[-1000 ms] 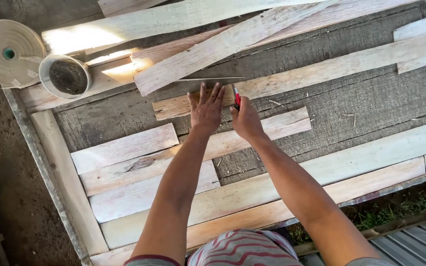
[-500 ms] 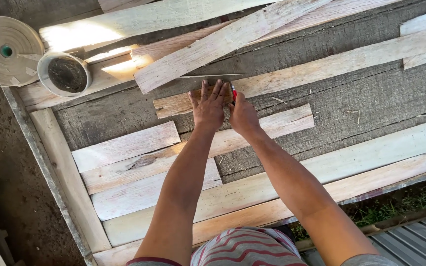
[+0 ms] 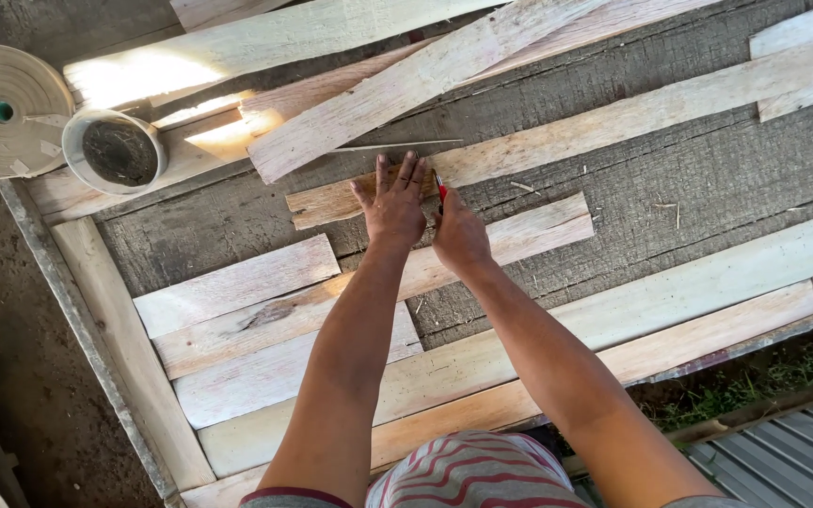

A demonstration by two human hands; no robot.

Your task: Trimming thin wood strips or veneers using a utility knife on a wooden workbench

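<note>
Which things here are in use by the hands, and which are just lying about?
In use: left hand flat on the wooden slat; right hand holding a red pencil.
Lying about: tape roll, small pot, loose planks, grey worktable.

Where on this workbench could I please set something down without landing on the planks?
The widest bare patch of grey table lies right of the right hand, between the long upper plank and the long lower plank. A smaller patch sits left of the left hand, below the cup. The near-left planks are packed close together.
</note>
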